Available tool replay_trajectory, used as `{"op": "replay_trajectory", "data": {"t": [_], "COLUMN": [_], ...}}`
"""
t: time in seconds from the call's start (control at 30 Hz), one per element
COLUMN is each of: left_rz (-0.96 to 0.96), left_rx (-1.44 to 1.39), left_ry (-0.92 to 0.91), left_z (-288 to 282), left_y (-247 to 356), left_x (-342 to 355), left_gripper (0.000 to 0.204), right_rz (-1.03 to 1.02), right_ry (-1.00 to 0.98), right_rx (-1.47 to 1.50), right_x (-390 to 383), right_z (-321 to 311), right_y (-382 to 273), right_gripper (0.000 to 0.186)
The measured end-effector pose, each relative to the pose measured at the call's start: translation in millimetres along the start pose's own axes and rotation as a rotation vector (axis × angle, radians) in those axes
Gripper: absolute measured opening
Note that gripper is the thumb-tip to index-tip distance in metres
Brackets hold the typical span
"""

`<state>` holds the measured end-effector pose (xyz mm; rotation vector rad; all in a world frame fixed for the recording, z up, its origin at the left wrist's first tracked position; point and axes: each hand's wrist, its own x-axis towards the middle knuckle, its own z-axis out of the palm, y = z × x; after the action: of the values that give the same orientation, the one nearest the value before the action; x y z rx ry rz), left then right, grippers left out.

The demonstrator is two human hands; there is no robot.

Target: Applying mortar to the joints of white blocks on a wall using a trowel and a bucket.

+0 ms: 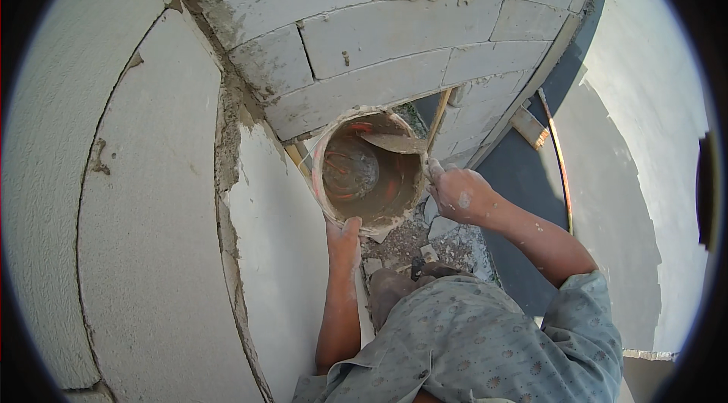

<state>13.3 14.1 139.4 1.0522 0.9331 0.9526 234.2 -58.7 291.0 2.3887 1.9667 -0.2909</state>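
A mortar-crusted bucket [393,210] is tipped with its mouth toward me, and its inside is coated in wet grey mortar with orange patches showing through. My left hand [345,240] is closed on the near rim, thumb up at the edge. On the bucket's right side my right hand [459,192] is closed around the handle of a trowel, the handle mostly hidden by the fingers. The trowel's blade [394,144] lies across the upper part of the bucket's mouth, smeared with mortar. Whether it touches the inner wall I cannot tell.
Pale block walls stand ahead [394,31] and close on my left [152,198], with rough mortar in the corner joint. To the right are a brush [529,127] and a thin rod [560,164]. Rubble [398,240] covers the ground below the bucket.
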Motion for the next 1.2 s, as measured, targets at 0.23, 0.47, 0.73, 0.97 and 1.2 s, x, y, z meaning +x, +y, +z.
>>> {"op": "replay_trajectory", "data": {"t": [0.23,0.47,0.73,0.97,1.2], "left_rz": [0.278,0.419,0.492,0.422,0.605], "left_rx": [0.233,0.221,0.157,0.119,0.298], "left_ry": [0.101,0.104,0.087,-0.037,-0.020], "left_z": [0,0,6,10,14], "left_y": [12,6,6,-17,15], "left_x": [1,11,-7,-6,-13], "left_gripper": [0.071,0.079,0.086,0.078,0.071], "right_rz": [-0.023,0.015,0.172,0.196,-0.084], "right_ry": [0.027,-0.155,-0.388,-0.776,0.083], "right_rx": [0.270,0.383,0.705,1.247,0.212], "right_x": [-32,-35,-37,-36,-43], "right_z": [-23,-25,-20,-3,-30], "right_y": [17,33,24,41,51], "right_gripper": [0.024,0.024,0.035,0.028,0.024]}}
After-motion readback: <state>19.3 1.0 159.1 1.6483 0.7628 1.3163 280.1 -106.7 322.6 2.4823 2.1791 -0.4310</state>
